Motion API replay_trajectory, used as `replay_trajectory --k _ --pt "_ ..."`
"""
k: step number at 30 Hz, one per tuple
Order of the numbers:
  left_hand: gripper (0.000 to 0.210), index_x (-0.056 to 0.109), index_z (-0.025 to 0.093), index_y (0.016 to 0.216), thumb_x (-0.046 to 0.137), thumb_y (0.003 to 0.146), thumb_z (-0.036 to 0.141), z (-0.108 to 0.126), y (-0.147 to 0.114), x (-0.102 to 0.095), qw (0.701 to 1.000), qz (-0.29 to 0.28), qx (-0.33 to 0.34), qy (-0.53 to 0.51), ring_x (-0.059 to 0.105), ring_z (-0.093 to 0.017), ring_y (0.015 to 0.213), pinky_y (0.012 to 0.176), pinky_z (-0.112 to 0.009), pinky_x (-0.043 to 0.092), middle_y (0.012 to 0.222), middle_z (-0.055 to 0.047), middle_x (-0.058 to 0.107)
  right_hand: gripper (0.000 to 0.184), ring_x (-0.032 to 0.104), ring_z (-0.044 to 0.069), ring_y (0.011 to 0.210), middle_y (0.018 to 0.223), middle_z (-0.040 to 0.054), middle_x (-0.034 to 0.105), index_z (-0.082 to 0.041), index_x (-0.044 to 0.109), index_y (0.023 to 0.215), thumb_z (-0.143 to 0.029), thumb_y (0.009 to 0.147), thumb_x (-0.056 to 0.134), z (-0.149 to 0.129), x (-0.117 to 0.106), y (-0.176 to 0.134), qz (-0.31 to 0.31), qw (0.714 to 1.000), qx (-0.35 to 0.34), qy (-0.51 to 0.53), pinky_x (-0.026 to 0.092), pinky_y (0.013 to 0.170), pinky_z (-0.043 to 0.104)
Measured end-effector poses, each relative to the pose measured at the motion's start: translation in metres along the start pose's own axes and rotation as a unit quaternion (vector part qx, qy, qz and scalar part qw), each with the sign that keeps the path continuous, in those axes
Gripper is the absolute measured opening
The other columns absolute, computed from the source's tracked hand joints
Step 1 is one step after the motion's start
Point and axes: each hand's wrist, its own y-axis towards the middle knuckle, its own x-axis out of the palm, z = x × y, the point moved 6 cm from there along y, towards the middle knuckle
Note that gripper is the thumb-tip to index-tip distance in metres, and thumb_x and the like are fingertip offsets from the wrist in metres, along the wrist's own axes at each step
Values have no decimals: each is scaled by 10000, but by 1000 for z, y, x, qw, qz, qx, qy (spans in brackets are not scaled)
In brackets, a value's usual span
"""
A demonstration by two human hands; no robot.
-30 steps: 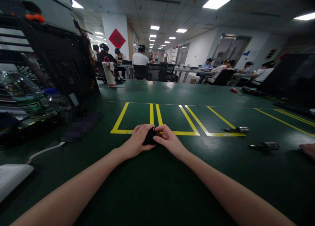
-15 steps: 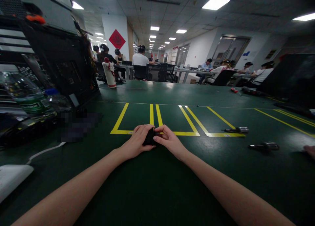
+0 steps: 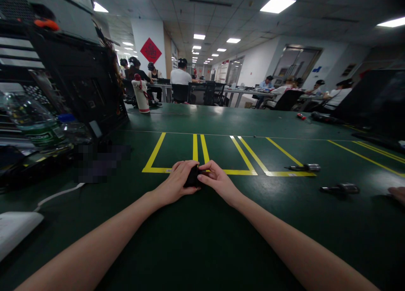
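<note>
A small black block-like object [image 3: 191, 178] rests on the green table [image 3: 196, 240], close to the front strip of yellow tape. My left hand [image 3: 179, 179] is wrapped over it from the left, thumb at its near side and fingers across its top. From the right, my right hand [image 3: 218, 182] meets its side with thumb and index finger pinched together. Whatever lies between those fingertips is too small and dark to make out. The fingers hide much of the black object, so its exact kind does not show.
Two metal drill chucks with bits [image 3: 303, 167] lie to the right. Another person's hand [image 3: 398, 194] is at the right edge. On the left stand an open computer case [image 3: 85, 84], a plastic bottle [image 3: 34, 118] and a white power strip [image 3: 19, 227]. A white flask [image 3: 141, 96] stands farther back.
My hands and the black object have barely moved. The other person's hand at the right edge reaches slightly farther into view.
</note>
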Motion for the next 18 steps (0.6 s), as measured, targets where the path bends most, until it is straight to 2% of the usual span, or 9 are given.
replay_trajectory --k 5,12,15,18 --pt "544 284 223 1198 579 743 266 3 0 -2 1000 -12 -7 -6 385 -221 1121 988 -427 247 1183 -69 426 271 513 167 968 1028 26 506 -232 478 996 -266 741 563 3 -2 1 6 1000 11 -27 427 845 364" --pt "569 275 223 1201 590 728 251 -2 0 2 1000 -3 -3 -1 382 -226 1114 974 -429 262 1177 -69 424 256 525 150 930 978 6 504 -222 459 902 -204 697 612 -2 2 0 -11 1000 -11 13 448 794 321" --pt "583 278 226 1196 605 714 256 -3 0 2 1000 10 3 1 394 -226 1102 969 -426 264 1161 -66 436 217 527 145 905 964 10 508 -222 469 914 -233 728 580 -1 1 1 0 1000 -8 -2 447 784 322" --pt "580 278 230 1195 604 716 258 -1 0 1 1000 11 3 -3 395 -224 1104 971 -425 262 1159 -64 439 252 512 151 941 997 21 505 -225 474 971 -250 739 567 0 -1 2 7 1000 -8 -27 426 831 337"
